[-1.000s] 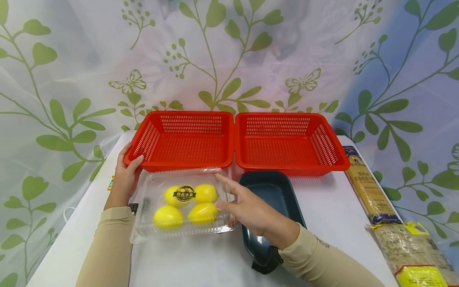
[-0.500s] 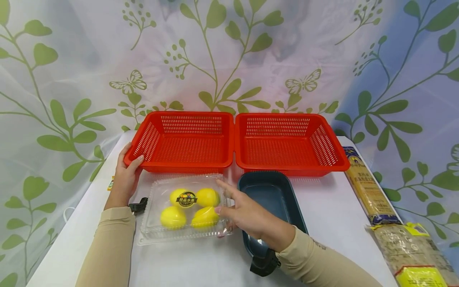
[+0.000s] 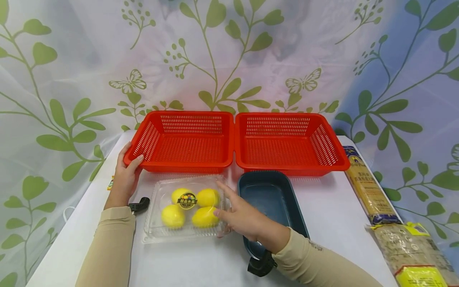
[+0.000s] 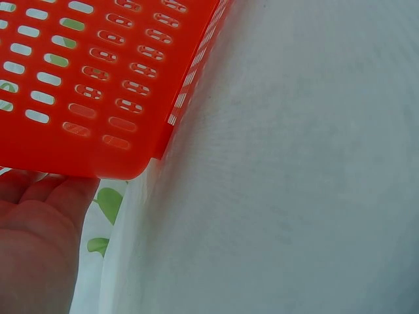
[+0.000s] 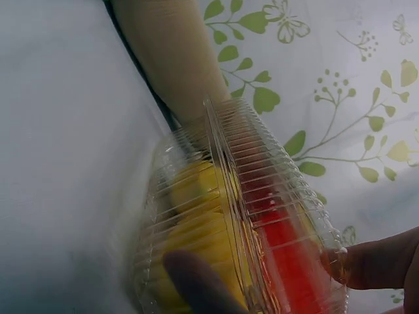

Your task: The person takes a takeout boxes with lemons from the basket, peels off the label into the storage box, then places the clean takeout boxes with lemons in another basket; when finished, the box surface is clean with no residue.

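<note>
A clear plastic clamshell box (image 3: 157, 223) with several lemons (image 3: 173, 216) inside lies on the white table, in front of the left red basket (image 3: 190, 164). A dark round label (image 3: 187, 200) sits on its lid. My right hand (image 3: 247, 215) holds the right end of the box, the thumb and a finger on different sides of it in the right wrist view. With my left hand (image 3: 125, 175) I grip the front left corner of the left basket, thumb over the rim. In the left wrist view those fingers (image 4: 59, 196) are partly hidden by the basket.
A second red basket (image 3: 287, 164) stands beside the first. A dark blue rectangular dish (image 3: 267, 195) lies partly under my right forearm. Packaged dry food, a noodle-like pack (image 3: 371, 187) and a beige bag (image 3: 408, 247), lie along the right edge.
The clamshell box has come down and slightly right, toward me, and now lies flatter on the table. My right hand moved with it; my left hand stayed at the basket.
</note>
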`<action>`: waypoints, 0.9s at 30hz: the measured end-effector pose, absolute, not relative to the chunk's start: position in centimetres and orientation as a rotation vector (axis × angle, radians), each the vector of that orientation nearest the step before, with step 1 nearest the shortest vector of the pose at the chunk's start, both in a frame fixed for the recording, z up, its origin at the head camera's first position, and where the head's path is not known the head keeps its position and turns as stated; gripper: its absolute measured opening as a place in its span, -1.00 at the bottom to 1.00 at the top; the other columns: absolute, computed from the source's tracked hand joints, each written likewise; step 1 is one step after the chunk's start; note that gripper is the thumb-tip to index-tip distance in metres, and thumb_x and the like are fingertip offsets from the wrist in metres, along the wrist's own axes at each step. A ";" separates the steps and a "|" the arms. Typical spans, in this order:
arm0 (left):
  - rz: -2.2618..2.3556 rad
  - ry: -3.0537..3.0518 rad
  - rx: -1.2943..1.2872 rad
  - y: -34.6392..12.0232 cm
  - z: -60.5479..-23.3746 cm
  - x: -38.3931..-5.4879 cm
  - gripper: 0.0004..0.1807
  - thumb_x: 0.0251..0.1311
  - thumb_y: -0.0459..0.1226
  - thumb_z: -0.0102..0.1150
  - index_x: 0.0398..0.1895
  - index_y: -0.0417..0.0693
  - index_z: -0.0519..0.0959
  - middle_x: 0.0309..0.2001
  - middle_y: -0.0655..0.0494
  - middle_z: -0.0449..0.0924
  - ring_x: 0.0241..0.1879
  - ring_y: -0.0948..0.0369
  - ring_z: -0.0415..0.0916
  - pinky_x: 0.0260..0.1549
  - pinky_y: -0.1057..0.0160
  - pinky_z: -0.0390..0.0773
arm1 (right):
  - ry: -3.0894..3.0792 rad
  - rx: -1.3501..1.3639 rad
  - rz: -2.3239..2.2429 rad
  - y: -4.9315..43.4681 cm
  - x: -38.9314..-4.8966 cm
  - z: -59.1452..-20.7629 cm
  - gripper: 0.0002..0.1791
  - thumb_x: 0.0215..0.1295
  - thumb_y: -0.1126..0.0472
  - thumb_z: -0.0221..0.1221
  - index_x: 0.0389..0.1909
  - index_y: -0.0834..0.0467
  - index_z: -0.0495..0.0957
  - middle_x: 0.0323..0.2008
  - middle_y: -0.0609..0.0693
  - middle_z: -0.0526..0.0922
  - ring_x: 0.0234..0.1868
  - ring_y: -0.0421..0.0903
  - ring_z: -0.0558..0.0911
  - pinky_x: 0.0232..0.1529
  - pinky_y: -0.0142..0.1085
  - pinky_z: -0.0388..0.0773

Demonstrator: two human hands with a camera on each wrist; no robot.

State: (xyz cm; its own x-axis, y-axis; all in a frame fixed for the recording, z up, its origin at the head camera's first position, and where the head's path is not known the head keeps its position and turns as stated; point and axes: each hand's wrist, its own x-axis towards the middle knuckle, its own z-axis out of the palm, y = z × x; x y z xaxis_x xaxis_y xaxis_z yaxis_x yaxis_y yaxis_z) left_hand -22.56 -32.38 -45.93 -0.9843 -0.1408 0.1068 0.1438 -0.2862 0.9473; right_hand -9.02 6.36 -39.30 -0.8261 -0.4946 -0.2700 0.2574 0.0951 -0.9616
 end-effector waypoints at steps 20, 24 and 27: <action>-2.351 -1.832 0.051 -32.6 -45.5 -22.3 -0.15 0.54 -0.30 0.18 0.72 0.25 -0.03 0.63 -0.08 -0.09 0.54 -0.07 0.06 0.33 0.15 0.33 | 2.049 -0.271 -1.661 5.9 -9.0 -40.2 -0.06 0.53 0.28 0.22 0.72 -0.22 -0.07 0.64 0.06 -0.01 0.50 0.24 0.14 0.32 0.30 0.36; -2.239 -1.971 0.115 -32.9 -45.1 -22.2 -0.09 0.52 -0.21 0.25 0.73 0.31 -0.08 0.64 -0.07 -0.01 0.52 -0.02 0.14 0.33 0.21 0.33 | 2.053 -0.271 -1.661 5.9 -9.0 -40.2 -0.06 0.53 0.29 0.22 0.72 -0.23 -0.07 0.65 0.02 -0.03 0.53 0.22 0.10 0.37 0.31 0.28; -2.141 -2.106 0.190 -33.2 -44.4 -21.9 -0.06 0.52 -0.10 0.24 0.73 0.40 -0.14 0.65 -0.06 0.02 0.53 0.00 0.18 0.37 0.20 0.28 | 2.059 -0.272 -1.657 5.9 -9.0 -40.2 -0.08 0.54 0.28 0.21 0.72 -0.23 -0.06 0.65 0.03 -0.02 0.53 0.22 0.10 0.39 0.32 0.24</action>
